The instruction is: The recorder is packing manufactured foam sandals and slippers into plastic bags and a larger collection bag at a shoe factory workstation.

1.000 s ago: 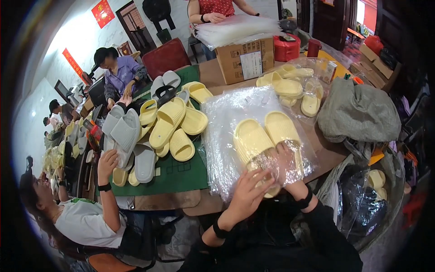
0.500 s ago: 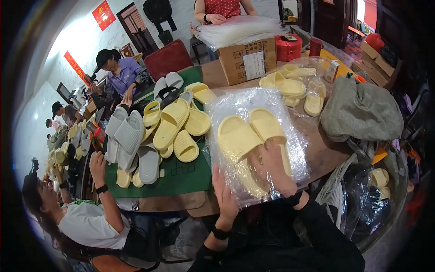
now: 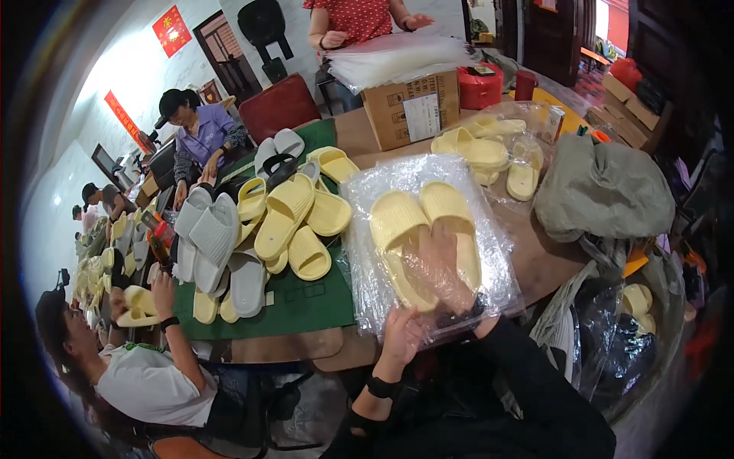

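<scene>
A pair of pale yellow slide slippers [image 3: 397, 218] lies side by side in a clear plastic bag [image 3: 501, 268], toes pointing away from me. My right hand [image 3: 440, 264] reaches in from the bag's near edge, its fingers stretched over the insoles toward the straps; the fingertips are partly hidden there. At the near left corner of the bag, my left hand [image 3: 401, 336] has its fingers curled closed on the plastic edge. More clear bags lie flat underneath the pair.
Yellow slippers [image 3: 287, 218] and grey slippers [image 3: 214, 237] are heaped on a green mat [image 3: 306, 314] to the left. Bagged yellow slippers [image 3: 474, 149] lie beyond, near a cardboard box [image 3: 409, 111] topped with plastic sheets. A grey-green cloth bundle [image 3: 604, 187] sits right. Co-workers occupy the left and far sides.
My right hand has slid farther up the slippers toward the straps. My left hand has moved from lying flat beside the bag to closing on its near edge. The left co-worker now holds a yellow slipper.
</scene>
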`<control>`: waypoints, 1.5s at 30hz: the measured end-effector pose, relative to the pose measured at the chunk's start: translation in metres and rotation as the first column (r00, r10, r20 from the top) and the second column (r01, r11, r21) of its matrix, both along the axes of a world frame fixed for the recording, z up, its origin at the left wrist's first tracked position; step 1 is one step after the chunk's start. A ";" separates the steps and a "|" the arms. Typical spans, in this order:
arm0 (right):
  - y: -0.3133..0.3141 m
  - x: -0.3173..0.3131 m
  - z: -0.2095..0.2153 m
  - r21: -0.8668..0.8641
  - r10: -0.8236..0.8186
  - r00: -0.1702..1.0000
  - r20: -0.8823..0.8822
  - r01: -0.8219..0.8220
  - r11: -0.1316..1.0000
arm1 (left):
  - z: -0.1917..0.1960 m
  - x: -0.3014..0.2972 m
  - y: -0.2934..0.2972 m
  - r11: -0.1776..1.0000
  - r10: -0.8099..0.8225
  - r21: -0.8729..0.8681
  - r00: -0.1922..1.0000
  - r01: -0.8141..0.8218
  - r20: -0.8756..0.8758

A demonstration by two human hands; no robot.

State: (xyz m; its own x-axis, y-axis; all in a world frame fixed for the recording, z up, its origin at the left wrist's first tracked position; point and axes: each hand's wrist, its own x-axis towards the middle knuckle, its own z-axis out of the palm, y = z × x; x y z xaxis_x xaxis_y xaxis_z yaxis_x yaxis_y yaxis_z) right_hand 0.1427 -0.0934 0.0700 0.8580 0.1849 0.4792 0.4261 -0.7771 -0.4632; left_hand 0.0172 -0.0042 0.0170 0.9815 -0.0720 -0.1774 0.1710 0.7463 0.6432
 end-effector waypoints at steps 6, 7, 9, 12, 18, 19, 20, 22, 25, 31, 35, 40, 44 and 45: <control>-0.009 0.000 -0.006 -0.043 0.110 0.993 0.036 -0.108 0.993 | 0.002 0.001 -0.004 0.997 0.052 -0.050 0.998 -0.050 0.029; -0.012 -0.011 -0.005 -0.050 0.113 0.993 0.034 -0.111 0.992 | -0.002 0.001 -0.002 0.997 0.055 -0.058 0.998 -0.053 0.027; -0.018 -0.035 -0.008 0.074 0.229 0.973 0.005 -0.229 0.971 | -0.008 0.002 0.000 0.992 0.127 0.001 0.991 -0.127 -0.036; -0.023 -0.074 -0.014 0.196 0.149 0.980 0.134 -0.173 0.965 | -0.014 0.003 -0.006 0.988 0.143 -0.043 0.986 -0.147 -0.083; -0.027 -0.099 -0.032 0.298 0.090 0.988 0.122 -0.123 0.947 | -0.020 0.004 -0.006 0.986 0.155 -0.047 0.985 -0.159 -0.072; -0.027 -0.100 -0.033 0.324 0.095 0.982 0.162 -0.144 0.935 | -0.020 0.003 -0.007 0.984 0.164 -0.054 0.984 -0.168 -0.070; -0.028 -0.100 -0.033 0.323 0.097 0.982 0.163 -0.146 0.935 | -0.020 0.003 -0.008 0.984 0.165 -0.054 0.984 -0.169 -0.069; -0.029 -0.101 -0.033 0.209 0.148 0.988 0.050 -0.155 0.966 | -0.021 0.003 -0.010 0.981 0.186 -0.032 0.978 -0.190 -0.097; -0.028 -0.095 -0.047 0.065 0.199 0.976 0.092 -0.205 0.977 | -0.025 0.004 -0.011 0.981 0.194 0.011 0.978 -0.194 -0.074; -0.023 -0.093 -0.052 0.184 0.245 0.965 0.095 -0.259 0.948 | -0.043 0.006 -0.008 0.982 0.187 0.048 0.980 -0.184 -0.073; -0.019 -0.098 -0.036 0.132 0.155 0.988 0.018 -0.156 0.979 | -0.048 0.007 -0.002 0.977 0.206 0.078 0.969 -0.197 -0.138; -0.044 -0.093 -0.031 0.141 0.147 0.984 0.105 -0.161 0.977 | -0.037 0.008 -0.003 0.982 0.182 0.067 0.981 -0.177 -0.063; -0.058 -0.093 -0.020 0.211 0.036 0.999 0.025 -0.040 0.977 | -0.031 0.007 -0.007 0.973 0.231 0.046 0.968 -0.228 -0.094; -0.061 -0.093 -0.021 0.209 0.035 0.999 0.025 -0.040 0.977 | -0.030 0.007 -0.006 0.977 0.211 0.055 0.973 -0.206 -0.089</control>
State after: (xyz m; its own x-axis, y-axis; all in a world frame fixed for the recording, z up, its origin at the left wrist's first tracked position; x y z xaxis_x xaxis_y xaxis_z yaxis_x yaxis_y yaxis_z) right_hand 0.0502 -0.1540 0.0489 0.8418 0.1101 0.5284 0.4643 -0.6469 -0.6049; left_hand 0.0238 -0.0105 -0.0135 0.9528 0.1425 -0.2679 0.0760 0.7426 0.6654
